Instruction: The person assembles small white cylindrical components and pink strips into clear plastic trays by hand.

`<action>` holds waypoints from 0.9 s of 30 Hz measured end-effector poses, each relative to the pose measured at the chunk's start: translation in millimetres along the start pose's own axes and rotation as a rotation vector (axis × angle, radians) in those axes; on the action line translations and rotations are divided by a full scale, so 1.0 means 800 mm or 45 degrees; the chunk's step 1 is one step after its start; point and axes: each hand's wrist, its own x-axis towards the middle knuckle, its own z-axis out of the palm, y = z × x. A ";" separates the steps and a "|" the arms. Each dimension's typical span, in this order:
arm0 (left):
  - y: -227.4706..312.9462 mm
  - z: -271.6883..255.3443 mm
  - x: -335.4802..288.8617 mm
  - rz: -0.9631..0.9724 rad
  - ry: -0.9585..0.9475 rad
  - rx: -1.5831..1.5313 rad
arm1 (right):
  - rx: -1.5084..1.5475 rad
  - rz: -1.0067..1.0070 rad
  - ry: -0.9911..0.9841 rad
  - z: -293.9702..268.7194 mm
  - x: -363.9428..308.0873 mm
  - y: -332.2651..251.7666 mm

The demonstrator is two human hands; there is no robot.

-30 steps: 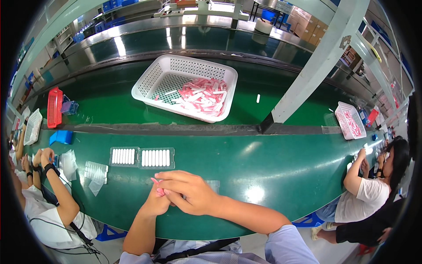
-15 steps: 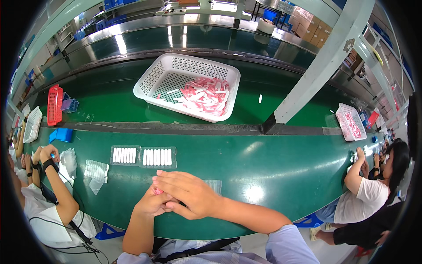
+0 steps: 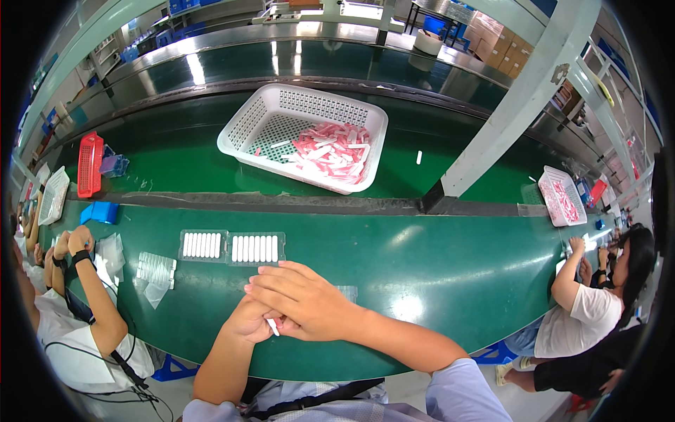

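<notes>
In front of my body my two hands are clasped together above the green table. My left hand point(image 3: 246, 320) is curled closed underneath. My right hand point(image 3: 313, 302) lies across it, its fingers pressed together. A small white stick with pink on it point(image 3: 273, 326) pokes out between them near the right thumb, and their fingers hide the rest. Just beyond are two clear plastic trays, the left tray point(image 3: 202, 246) and the right tray point(image 3: 256, 248), each holding a row of white sticks. Part of another clear tray point(image 3: 347, 292) shows behind my right wrist.
A white perforated basket point(image 3: 235, 144) beyond the dark ledge holds a heap of pink and white pieces point(image 3: 334, 151). One white stick point(image 3: 419, 157) lies right of it. Stacked clear trays point(image 3: 156, 269) sit left. A slanted metal post point(image 3: 492, 112) rises at right. Co-workers sit on both sides.
The white end of the stick now shows between my hands, where pink showed near the left fingers before. My right hand has shifted slightly over the left.
</notes>
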 end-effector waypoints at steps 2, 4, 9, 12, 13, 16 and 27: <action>0.001 -0.005 -0.001 0.057 -0.114 0.005 | 0.021 0.004 -0.016 0.001 0.002 -0.001; -0.001 -0.019 0.002 0.032 -0.174 -0.066 | 0.129 0.025 0.085 0.004 0.005 -0.006; 0.006 -0.004 -0.002 -0.033 0.037 -0.203 | 0.221 0.091 0.084 -0.007 0.009 -0.014; 0.000 -0.011 -0.002 0.024 -0.013 -0.120 | 0.267 0.081 0.115 0.001 0.003 -0.005; -0.003 -0.014 -0.001 0.058 -0.116 -0.113 | 0.277 0.057 0.125 0.004 0.001 -0.001; -0.004 -0.014 -0.002 0.038 -0.088 -0.129 | 0.249 0.018 0.138 0.005 0.001 -0.001; -0.015 -0.031 -0.002 -0.185 -0.166 -0.047 | 0.233 0.008 -0.003 0.009 -0.003 -0.002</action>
